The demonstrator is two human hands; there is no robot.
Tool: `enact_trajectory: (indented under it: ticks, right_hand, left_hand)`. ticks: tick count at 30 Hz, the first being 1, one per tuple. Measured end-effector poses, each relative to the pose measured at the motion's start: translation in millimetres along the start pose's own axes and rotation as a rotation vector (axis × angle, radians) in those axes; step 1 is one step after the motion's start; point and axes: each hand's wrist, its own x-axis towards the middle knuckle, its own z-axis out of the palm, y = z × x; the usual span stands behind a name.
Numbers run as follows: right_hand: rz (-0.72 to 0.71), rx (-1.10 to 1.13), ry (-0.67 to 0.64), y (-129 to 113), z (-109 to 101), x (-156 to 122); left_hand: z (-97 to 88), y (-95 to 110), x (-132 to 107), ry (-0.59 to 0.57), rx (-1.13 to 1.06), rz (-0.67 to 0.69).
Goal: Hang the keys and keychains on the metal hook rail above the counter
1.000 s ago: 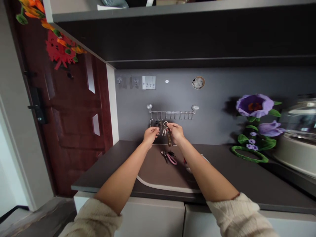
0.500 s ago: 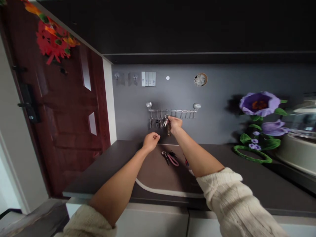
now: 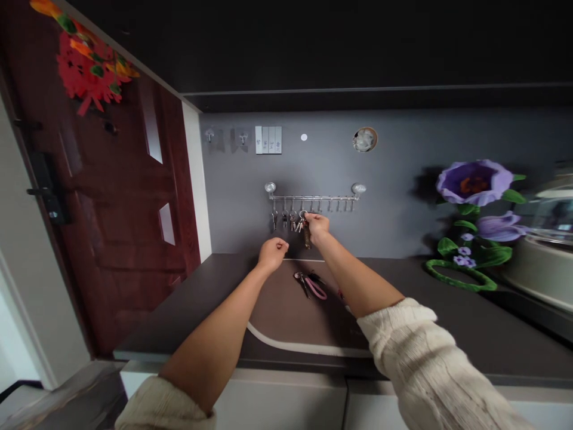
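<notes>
My right hand pinches the ring of a bunch of keys at a hook on the clear hook rail; a brown fob dangles from the bunch. Other sets of keys hang along the hooks to its left, and the hooks to its right are bare. Lower and to the left, my left hand is closed, its fingers curled, with nothing visible in them. On the brown mat lies a key bunch with a pink strap. Another item beside it is mostly hidden by my right forearm.
A dark shelf overhangs the grey back panel. To the right stand a purple fabric flower and a white rounded appliance. A dark red door is on the left. Two small hooks and labels are on the panel.
The key bunch at my right hand now hangs slightly lower from the rail, fingers still on its ring. My left hand stays nearly in place. The view has shifted slightly.
</notes>
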Motion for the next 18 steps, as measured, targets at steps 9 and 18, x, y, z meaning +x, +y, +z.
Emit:
enact_trajectory:
  ticks: [9,18]
  right_hand:
    - [0.097,-0.028,-0.171,-7,-13,-13]
    - [0.185,-0.016,-0.253,-12,-34,-38]
  left_hand:
    - [-2.9,2,-7,-0.086,-0.123,-0.077]
    - [-7.4,4,-16,-0.219,-0.225,-0.154]
